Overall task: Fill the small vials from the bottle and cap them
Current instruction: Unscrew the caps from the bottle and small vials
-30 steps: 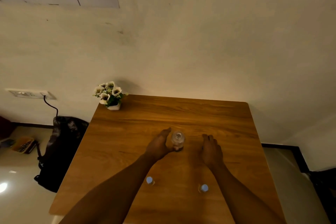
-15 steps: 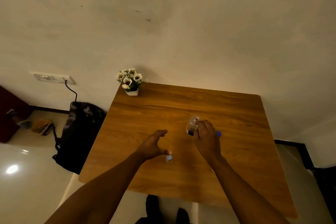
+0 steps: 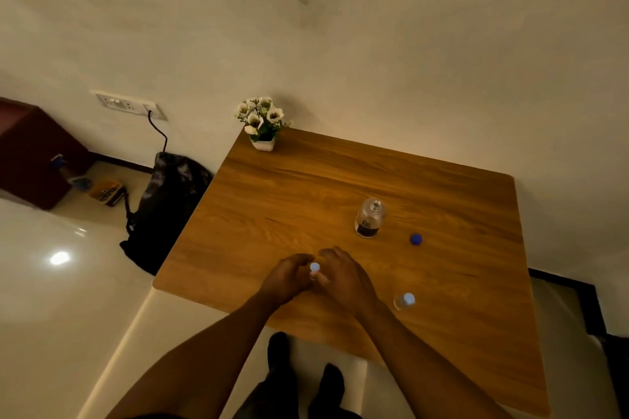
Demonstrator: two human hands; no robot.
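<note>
A clear bottle (image 3: 369,218) with a dark label stands uncapped on the wooden table (image 3: 306,187). Its blue cap (image 3: 415,239) lies to its right. A small vial with a pale blue cap (image 3: 314,268) stands near the table's front edge, between my two hands. My left hand (image 3: 289,277) curls around it from the left; my right hand (image 3: 343,277) touches it from the right with its fingers. A second small capped vial (image 3: 405,300) stands alone to the right of my right wrist.
A small white pot of white flowers (image 3: 261,122) sits at the table's far left corner. On the floor to the left lie a dark backpack (image 3: 163,204) and a cable to a wall socket (image 3: 131,105). My feet (image 3: 303,371) show below the table edge.
My right hand left the bottle, whose blue cap now lies on the table, and came to the front vial. My left hand closed in on that vial. The camera view shifted rightward.
</note>
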